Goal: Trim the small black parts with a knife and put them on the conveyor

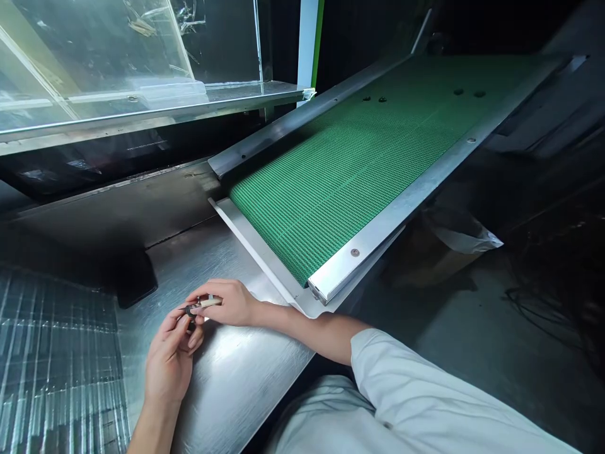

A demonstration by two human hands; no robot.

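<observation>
Dark part (pixel 191 310), pale rod (pixel 212 302) in fingers (pixel 178 330), ribbed belt (pixel 331 183), scratched metal tabletop (pixel 227 378)

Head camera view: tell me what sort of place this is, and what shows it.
Probably a factory workstation beside a production line. A green conveyor belt runs between metal side rails, small dark items lie on it, and a scuffed metal worktop sits by its near end.

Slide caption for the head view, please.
Left hand and right hand hold a small dark part near a green belt.

Green belt (pixel 326 195), plastic bag (pixel 466 238) nearby.
</observation>
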